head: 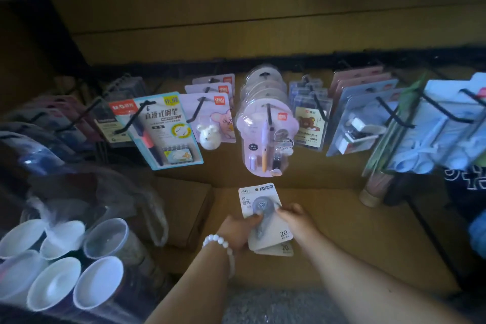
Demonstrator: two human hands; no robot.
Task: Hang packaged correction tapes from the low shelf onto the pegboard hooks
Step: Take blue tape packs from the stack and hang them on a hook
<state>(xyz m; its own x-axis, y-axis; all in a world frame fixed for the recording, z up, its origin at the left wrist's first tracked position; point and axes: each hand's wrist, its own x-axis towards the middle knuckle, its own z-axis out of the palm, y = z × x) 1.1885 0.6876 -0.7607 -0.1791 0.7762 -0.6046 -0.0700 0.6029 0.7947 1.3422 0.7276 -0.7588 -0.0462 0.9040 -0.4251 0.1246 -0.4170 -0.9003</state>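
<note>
Low in the centre of the frame, the left hand with a white bead bracelet and the right hand both grip a small stack of correction tape packs. Above them, black pegboard hooks carry a fountain pen pack, a lilac pen set and a bear-print pack. White cups sit lower left.

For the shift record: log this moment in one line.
left hand: holds correction tape packs | right hand: pinches top pack | hooks: none hung yet
</note>
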